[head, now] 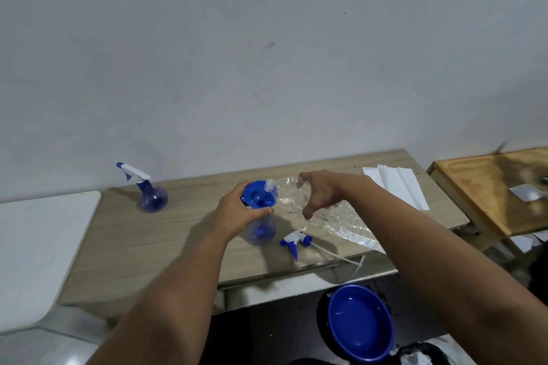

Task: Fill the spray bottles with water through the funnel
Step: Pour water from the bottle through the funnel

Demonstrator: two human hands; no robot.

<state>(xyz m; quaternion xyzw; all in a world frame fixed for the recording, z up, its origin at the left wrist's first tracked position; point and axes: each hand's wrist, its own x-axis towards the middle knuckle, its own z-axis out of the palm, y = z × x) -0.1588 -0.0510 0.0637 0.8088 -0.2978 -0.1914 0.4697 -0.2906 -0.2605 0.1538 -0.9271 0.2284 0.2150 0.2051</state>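
Funnel [258,198] between left fingers [261,211] (gripped)

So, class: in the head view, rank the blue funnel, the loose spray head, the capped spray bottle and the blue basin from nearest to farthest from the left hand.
1. Blue funnel: under the left hand's fingers.
2. Loose spray head: lying on the table, to the right.
3. Capped spray bottle: standing far left.
4. Blue basin: below the table's front edge.

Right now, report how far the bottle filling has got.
Looks done: the far spray bottle stands capped with its trigger head. In hand: the left hand steadies the blue funnel on the open bottle; the right hand tips the clear water bottle into it. Left: refitting the loose trigger head.
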